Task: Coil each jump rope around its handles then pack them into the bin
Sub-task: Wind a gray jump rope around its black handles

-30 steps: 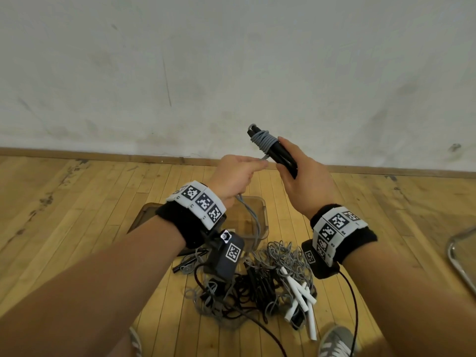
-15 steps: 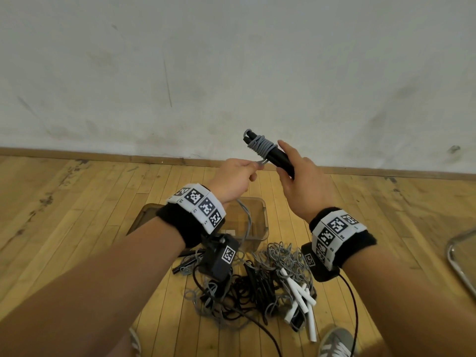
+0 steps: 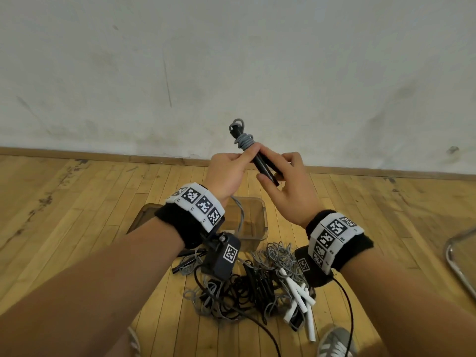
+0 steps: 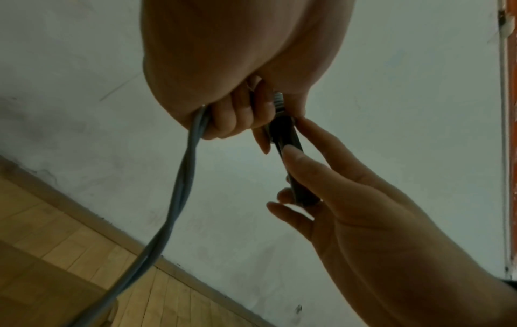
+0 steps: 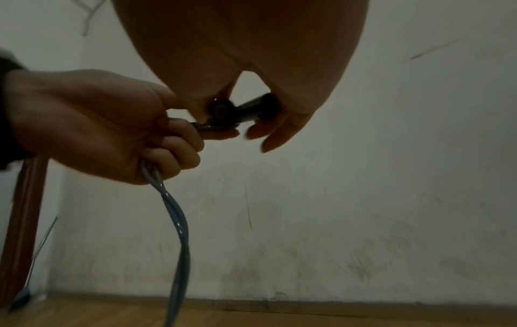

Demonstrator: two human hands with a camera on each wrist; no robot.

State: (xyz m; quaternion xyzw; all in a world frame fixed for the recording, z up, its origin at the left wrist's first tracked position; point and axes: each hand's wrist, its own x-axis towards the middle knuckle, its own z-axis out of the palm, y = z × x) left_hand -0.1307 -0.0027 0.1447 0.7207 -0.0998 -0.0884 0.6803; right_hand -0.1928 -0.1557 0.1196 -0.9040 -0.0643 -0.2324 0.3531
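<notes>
Coiling the grey jump rope onto its black handles

Head view: left hand (image 3: 226,173) pinches the wrapped handles (image 3: 260,161); right hand (image 3: 291,186) cradles them loosely, above the bin (image 3: 264,222). Left-wrist view: curled fingers grip the trailing grey rope (image 4: 181,188). Right-wrist view: handle ends lie between half-open fingers (image 5: 268,135). Next, I judge, another turn under tension.

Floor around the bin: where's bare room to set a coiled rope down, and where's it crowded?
Bare floor runs left of the bin to the wall. More lies right of the bin, up to the metal frame. Crowded: the rope pile against the bin's near side, white handles at its right edge, shoe beside them.
</notes>
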